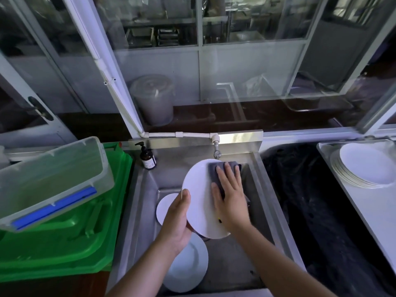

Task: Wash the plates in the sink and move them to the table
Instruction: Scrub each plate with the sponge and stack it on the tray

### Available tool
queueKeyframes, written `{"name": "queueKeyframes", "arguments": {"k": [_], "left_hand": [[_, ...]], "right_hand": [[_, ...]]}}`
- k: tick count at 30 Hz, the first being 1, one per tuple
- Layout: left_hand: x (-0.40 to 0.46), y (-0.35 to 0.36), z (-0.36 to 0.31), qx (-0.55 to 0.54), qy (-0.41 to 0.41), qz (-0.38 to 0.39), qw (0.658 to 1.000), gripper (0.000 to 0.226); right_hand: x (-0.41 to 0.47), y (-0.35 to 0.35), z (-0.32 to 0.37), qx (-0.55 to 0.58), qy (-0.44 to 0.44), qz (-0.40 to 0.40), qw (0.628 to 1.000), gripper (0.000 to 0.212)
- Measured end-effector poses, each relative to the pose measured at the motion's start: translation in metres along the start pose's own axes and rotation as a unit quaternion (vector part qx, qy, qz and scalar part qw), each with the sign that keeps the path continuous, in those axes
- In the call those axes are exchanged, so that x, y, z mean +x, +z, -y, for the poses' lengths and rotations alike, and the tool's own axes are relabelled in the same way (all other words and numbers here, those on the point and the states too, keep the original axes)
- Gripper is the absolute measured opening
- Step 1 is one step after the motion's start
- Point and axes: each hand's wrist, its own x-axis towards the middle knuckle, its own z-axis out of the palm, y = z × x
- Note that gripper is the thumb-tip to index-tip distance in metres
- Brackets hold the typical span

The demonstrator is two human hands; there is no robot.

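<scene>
My left hand (176, 219) grips the lower left rim of a white plate (198, 196), held tilted above the steel sink (267, 202). My right hand (230, 196) lies flat on a grey cloth (214, 170) and presses it against the plate's face, just under the tap (216, 150). Two more white plates lie in the sink: one (164, 207) partly hidden behind my left hand, another (188, 266) below my left wrist. A stack of white plates (364, 166) sits on the white table (368, 211) at the right.
A brown soap pump bottle (147, 158) stands at the sink's back left corner. A clear plastic bin (49, 179) rests on a green lid (75, 232) to the left. A dark black-lined basin (310, 211) separates sink and table. Glass panels rise behind.
</scene>
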Motion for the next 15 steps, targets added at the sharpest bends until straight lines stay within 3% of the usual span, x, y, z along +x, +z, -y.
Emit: {"name": "queueKeyframes", "arguments": {"k": [2,5,7,9,12,13,15], "left_hand": [[0.003,0.004,-0.001,0.006,-0.009,-0.006,1.000,0.057],[0.005,-0.001,-0.005,-0.018,-0.026,0.002,1.000,0.056],[0.003,-0.005,-0.007,-0.023,-0.037,0.011,0.999,0.056],[0.002,-0.006,-0.005,-0.019,-0.040,0.011,0.999,0.056],[0.000,0.000,-0.003,0.006,-0.030,0.013,0.999,0.053],[0.000,0.002,-0.003,0.015,-0.026,0.012,0.999,0.052],[0.002,0.003,-0.003,0.012,-0.018,0.007,1.000,0.052]], "right_hand": [[-0.007,0.014,0.024,0.019,-0.016,0.021,0.999,0.054],[-0.018,0.018,0.030,0.003,-0.207,0.083,0.975,0.049],[0.000,0.004,0.016,-0.032,-0.255,0.103,0.961,0.051],[0.017,-0.007,0.005,-0.073,-0.197,0.098,0.973,0.057],[0.016,-0.004,0.019,-0.016,0.005,0.066,0.998,0.061],[0.009,0.000,0.028,0.001,0.018,0.061,0.998,0.061],[-0.009,0.006,0.037,0.005,-0.074,0.074,0.995,0.058]]}}
